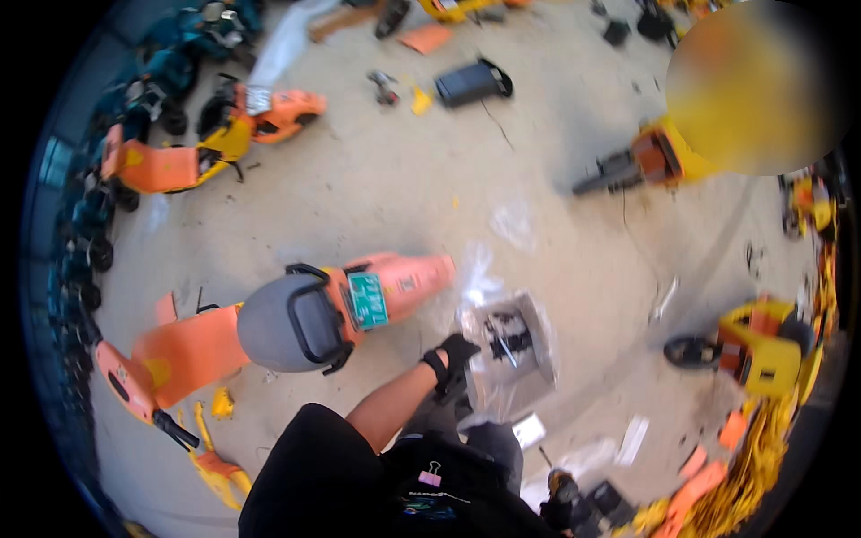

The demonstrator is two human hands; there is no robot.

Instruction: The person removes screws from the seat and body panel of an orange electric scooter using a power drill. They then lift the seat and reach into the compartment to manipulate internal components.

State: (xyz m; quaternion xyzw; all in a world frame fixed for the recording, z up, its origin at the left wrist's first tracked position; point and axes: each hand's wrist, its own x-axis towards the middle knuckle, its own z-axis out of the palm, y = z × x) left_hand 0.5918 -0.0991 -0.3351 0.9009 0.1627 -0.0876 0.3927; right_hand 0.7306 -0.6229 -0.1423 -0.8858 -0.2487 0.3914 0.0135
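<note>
held left hand [458, 353] beside the open box [536, 330], best angled clear of its wall, with finger spread impossible to tell there or on the indistinct right hand.

The box [540, 336] looks like matt cardboard, the crumpled film [478, 276] glossy plastic, the orange scooter [341, 294] smooth plastic, its seat [273, 325] matt.

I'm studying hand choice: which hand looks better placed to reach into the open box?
Probably the left hand: gloved in black, it is just beside the open box, near the dark parts inside. The right hand cannot be made out clearly, so its reach is uncertain.
</note>
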